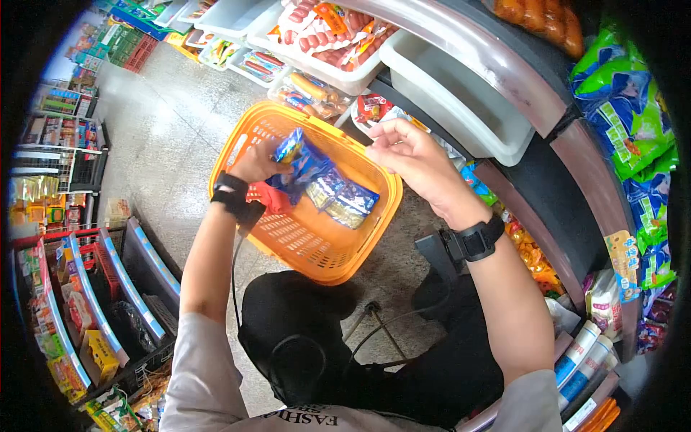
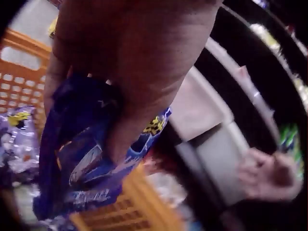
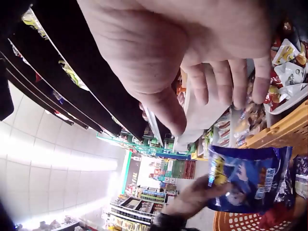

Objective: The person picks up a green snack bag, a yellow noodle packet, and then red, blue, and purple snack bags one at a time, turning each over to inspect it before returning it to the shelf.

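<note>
My left hand [image 1: 255, 160] pinches a blue snack packet [image 3: 250, 180] by its side, between thumb and fingers. The packet is over the inside of an orange plastic basket [image 1: 288, 248] with perforated walls. Lower in the basket, shiny blue-and-silver packets [image 1: 344, 198] lie against its floor, and a red item [image 1: 270, 199] sits near my left wrist. My right hand [image 1: 417, 162] hovers by the basket's right rim, its fingers loosely extended and holding nothing. In the right wrist view those fingers spread above the white bins.
Past the basket stand white bins with packaged sausages [image 1: 338, 43]; an empty-looking white bin [image 1: 461, 93] is at the right. Shelves with green-and-blue bags [image 1: 626, 108] curve along the right. A low rack [image 1: 108, 302] of packets stands at the left. A thin stand [image 1: 372, 308] is between the knees.
</note>
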`<state>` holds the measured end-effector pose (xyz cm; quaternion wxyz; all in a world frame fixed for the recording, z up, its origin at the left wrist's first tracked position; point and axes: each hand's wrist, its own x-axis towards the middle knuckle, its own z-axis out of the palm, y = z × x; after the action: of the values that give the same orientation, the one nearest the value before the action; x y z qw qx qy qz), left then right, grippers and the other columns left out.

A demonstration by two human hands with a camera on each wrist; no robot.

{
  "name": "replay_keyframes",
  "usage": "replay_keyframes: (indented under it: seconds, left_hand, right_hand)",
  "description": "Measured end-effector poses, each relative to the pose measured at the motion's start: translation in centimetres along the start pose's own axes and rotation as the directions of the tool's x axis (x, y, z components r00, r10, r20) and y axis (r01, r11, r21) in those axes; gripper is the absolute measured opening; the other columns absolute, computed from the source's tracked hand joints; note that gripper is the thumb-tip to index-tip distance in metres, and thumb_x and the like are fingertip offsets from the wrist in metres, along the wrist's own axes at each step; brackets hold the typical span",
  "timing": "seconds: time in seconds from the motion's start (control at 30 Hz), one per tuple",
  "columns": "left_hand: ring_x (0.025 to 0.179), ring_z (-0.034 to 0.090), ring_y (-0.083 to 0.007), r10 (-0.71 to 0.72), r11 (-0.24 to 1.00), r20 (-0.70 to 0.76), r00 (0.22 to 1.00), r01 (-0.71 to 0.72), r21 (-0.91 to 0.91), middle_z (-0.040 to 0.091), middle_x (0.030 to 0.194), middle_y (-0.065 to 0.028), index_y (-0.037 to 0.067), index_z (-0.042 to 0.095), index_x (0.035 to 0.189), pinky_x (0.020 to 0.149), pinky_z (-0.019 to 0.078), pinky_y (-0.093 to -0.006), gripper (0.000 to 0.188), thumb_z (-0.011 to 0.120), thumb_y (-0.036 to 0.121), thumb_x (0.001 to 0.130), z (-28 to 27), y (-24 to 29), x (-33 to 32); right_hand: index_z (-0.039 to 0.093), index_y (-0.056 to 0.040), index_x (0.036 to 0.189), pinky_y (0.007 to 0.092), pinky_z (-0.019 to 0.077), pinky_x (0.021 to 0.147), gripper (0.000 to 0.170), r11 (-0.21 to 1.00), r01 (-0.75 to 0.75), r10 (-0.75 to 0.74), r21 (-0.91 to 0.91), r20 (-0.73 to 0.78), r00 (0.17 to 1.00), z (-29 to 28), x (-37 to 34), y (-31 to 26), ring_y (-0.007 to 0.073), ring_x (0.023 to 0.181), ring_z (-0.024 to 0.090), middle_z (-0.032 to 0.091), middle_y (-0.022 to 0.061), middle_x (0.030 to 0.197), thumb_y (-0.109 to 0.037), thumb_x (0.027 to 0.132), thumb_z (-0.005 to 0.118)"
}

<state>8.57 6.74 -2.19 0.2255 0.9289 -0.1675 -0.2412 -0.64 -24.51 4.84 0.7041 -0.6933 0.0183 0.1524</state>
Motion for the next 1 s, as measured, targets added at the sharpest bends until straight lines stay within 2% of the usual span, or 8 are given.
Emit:
replay_keyframes:
  seconds: [0.07, 0.17, 0.23, 0.3, 0.4, 0.5, 0.63, 1.0]
  left_hand:
    - [0.082, 0.064, -0.0185, 0.034, 0.998, -0.032, 0.999, -0.035, -0.046, 0.069, 0.092, -0.0105, 0.003, 0.062, 0.115, 0.076, 0.0503, -0.0319, 0.047, 0.077, 0.023, 0.076, -3.1, 4.2, -2.3]
    - [0.082, 0.062, -0.0112, 0.171, 0.890, 0.032, 0.985, -0.140, -0.434, 0.069, 0.095, -0.0053, 0.000, 0.061, 0.117, 0.076, 0.0505, -0.0280, 0.043, 0.075, 0.017, 0.080, -6.9, 10.2, -5.4]
    - [0.084, 0.060, -0.0062, 0.095, 0.802, -0.026, 0.995, -0.092, -0.590, 0.068, 0.096, -0.0024, -0.001, 0.062, 0.113, 0.077, 0.0504, -0.0245, 0.036, 0.073, 0.014, 0.082, -8.7, 14.8, -8.0]
    - [0.083, 0.061, -0.0073, 0.036, 0.812, -0.105, 0.994, -0.090, -0.577, 0.067, 0.095, -0.0037, 0.000, 0.062, 0.111, 0.077, 0.0508, -0.0241, 0.032, 0.071, 0.015, 0.084, -9.1, 17.0, -9.3]
    - [0.082, 0.063, -0.0119, -0.072, 0.275, -0.233, 0.970, -0.205, -0.939, 0.066, 0.097, -0.0012, 0.004, 0.059, 0.117, 0.077, 0.0509, -0.0262, 0.035, 0.067, 0.021, 0.087, -7.2, 18.8, -10.3]
    - [0.099, 0.060, -0.0144, -0.015, -0.062, -0.332, 0.943, -0.333, -0.941, 0.062, 0.111, -0.0071, 0.002, 0.055, 0.121, 0.090, 0.0474, -0.0312, 0.035, 0.062, 0.020, 0.091, -3.9, 20.2, -10.4]
    - [0.106, 0.060, -0.0211, 0.052, -0.244, -0.246, 0.968, -0.227, -0.943, 0.061, 0.119, -0.0123, 0.000, 0.052, 0.123, 0.094, 0.0471, -0.0357, 0.044, 0.051, 0.035, 0.096, -2.7, 20.7, -9.4]
    - [0.109, 0.060, -0.0236, -0.031, -0.366, -0.357, 0.934, -0.343, -0.865, 0.058, 0.124, -0.0152, 0.002, 0.043, 0.135, 0.094, 0.0491, -0.0363, 0.049, 0.049, 0.033, 0.097, -1.3, 21.4, -6.4]
  right_hand:
    - [0.051, -0.0023, 0.120, 0.0375, 0.0427, 0.097, 0.055, 0.988, 0.069, -0.073, -0.135, -0.018, 0.997, 0.5, -0.6, -0.7, 0.0241, 0.112, 0.053, 0.056, 0.0160, 0.117, -0.029, 0.078, 0.075]
    - [0.049, -0.0030, 0.125, 0.0372, 0.0423, 0.097, 0.061, 0.982, 0.137, -0.143, -0.131, -0.038, 0.989, 1.2, -1.3, -0.8, 0.0252, 0.118, 0.051, 0.053, 0.0178, 0.125, -0.029, 0.077, 0.076]
    - [0.050, -0.0027, 0.126, 0.0301, 0.0459, 0.092, 0.052, 0.950, 0.013, -0.051, 0.312, 0.111, 0.992, 1.3, -2.0, -2.0, 0.0170, 0.110, 0.056, 0.057, 0.0110, 0.123, -0.027, 0.085, 0.070]
    - [0.055, -0.0015, 0.122, 0.0251, 0.0474, 0.087, 0.038, 0.898, -0.094, 0.017, 0.429, 0.181, 0.983, 1.1, -3.2, -3.9, 0.0106, 0.100, 0.060, 0.062, 0.0065, 0.114, -0.024, 0.091, 0.063]
    - [0.058, -0.0006, 0.118, 0.0235, 0.0481, 0.085, 0.032, 0.889, 0.075, -0.080, 0.451, -0.008, 0.997, 1.1, -5.8, -5.5, 0.0082, 0.094, 0.061, 0.065, 0.0049, 0.108, -0.023, 0.095, 0.058]
    - [0.058, 0.0001, 0.119, 0.0233, 0.0485, 0.083, 0.033, 0.890, 0.096, -0.054, 0.445, -0.106, 0.993, 0.8, -7.4, -5.3, 0.0081, 0.093, 0.061, 0.065, 0.0053, 0.107, -0.022, 0.095, 0.058]
    - [0.058, 0.0009, 0.114, 0.0229, 0.0491, 0.080, 0.031, 0.938, 0.056, -0.036, 0.343, -0.065, 0.997, 0.4, -8.0, -4.5, 0.0078, 0.090, 0.061, 0.065, 0.0054, 0.104, -0.024, 0.095, 0.058]
    - [0.057, 0.0009, 0.114, 0.0226, 0.0506, 0.078, 0.034, 0.968, 0.081, -0.047, 0.236, -0.145, 0.988, 0.3, -7.6, -5.5, 0.0079, 0.088, 0.061, 0.065, 0.0059, 0.101, -0.024, 0.092, 0.063]
